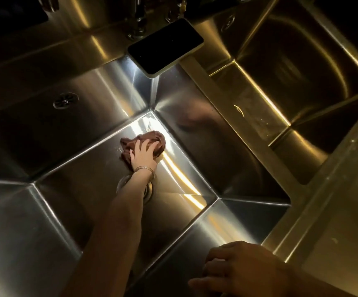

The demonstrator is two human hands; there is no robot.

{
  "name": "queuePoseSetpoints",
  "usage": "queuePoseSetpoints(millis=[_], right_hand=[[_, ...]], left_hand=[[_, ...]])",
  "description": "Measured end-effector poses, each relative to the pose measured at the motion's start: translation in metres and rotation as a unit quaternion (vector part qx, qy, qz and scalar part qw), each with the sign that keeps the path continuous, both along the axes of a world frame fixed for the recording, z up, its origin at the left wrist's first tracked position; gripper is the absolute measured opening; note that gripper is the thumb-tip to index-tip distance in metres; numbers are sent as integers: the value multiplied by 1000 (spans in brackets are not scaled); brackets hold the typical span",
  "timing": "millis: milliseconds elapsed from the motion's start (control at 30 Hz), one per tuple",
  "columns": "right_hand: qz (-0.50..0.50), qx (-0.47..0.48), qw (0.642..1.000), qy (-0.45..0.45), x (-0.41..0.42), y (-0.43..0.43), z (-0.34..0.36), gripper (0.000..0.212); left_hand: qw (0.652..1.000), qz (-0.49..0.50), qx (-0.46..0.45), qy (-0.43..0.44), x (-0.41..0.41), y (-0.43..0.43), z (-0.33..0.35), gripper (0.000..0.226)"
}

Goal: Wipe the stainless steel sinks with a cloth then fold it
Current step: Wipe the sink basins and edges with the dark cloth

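I find no readable text, label, brand or number on the sinks (195, 116) or the dark phone (165, 47).

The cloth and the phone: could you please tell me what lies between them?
In the head view, only bare steel: the sink wall rises from the cloth under the left hand up to the phone.

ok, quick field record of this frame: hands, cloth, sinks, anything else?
left hand: pressing on cloth, fingers spread
right hand: resting at left sink near edge, holding nothing
cloth: brown, bunched, on left sink floor near far corner
drain: partly hidden under forearm
right sink: no hand or cloth in it
phone: dark, on back ledge, overhanging left sink corner
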State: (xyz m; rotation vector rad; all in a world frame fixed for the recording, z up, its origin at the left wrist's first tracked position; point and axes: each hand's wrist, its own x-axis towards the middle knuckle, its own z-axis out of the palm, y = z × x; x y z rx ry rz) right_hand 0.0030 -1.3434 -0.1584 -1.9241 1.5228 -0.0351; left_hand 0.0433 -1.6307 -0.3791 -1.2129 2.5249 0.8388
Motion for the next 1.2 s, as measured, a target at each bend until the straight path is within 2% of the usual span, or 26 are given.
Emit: queuePoseSetpoints(millis=[33, 67, 100, 167, 267, 400, 467, 533, 600, 667, 700, 733, 800, 867, 933, 1000, 1133, 1200], right_hand=[[1, -4, 999, 45, 0, 1, -2, 24], [46, 11, 998, 44, 0, 0, 3, 22], [94, 28, 995, 36, -4, -4, 4, 33], [111, 31, 993, 9, -7, -6, 8, 43], [96, 47, 994, -35, -5, -10, 18, 50], [108, 54, 993, -14, -2, -12, 22, 52], [105, 44, 993, -18, -3, -13, 22, 53], [113, 32, 993, -10, -3, -13, 22, 53], [112, 31, 993, -8, -3, -13, 23, 52], [120, 28, 992, -2, -3, -11, 22, 52], [121, 21, 992, -1, -3, -11, 21, 53], [118, 14, 993, -3, -2, -10, 20, 53], [102, 6, 995, -13, -3, -9, 19, 52], [98, 10, 995, -15, -2, -9, 19, 51], [100, 0, 995, -14, -1, -8, 20, 50], [95, -7, 995, -15, 0, -9, 21, 50], [82, -43, 996, 1, 0, -1, 25, 41], [68, -82, 994, 4, -5, 12, 36, 36]], left_hand=[[998, -57, -9, 7, -2, 5, -2, 58], [990, -137, -22, 15, -4, 12, -6, 60], [977, -210, -33, 15, -4, 21, -9, 61], [951, -307, -41, 3, 0, 44, -14, 62], [910, -415, -23, 4, 17, 89, -10, 57], [851, -525, 0, -25, 70, 144, -10, 56], [827, -560, -6, -48, 84, 142, -8, 62], [807, -589, -30, -35, 78, 125, -10, 64], [842, -538, -35, -34, 61, 114, -11, 60], [923, -384, -13, -32, 41, 123, -10, 57], [950, -312, 10, -25, 33, 133, -9, 57], [961, -275, 35, -17, 27, 145, -6, 57], [950, -300, 84, 0, 24, 169, -2, 57], [938, -292, 184, 14, 32, 187, 0, 55], [926, -199, 318, 28, 46, 187, 10, 45], [895, -146, 421, 38, 65, 178, 25, 38], [872, -125, 472, 46, 93, 156, 77, 63], [863, -105, 490, 60, 95, 149, 111, 69]])
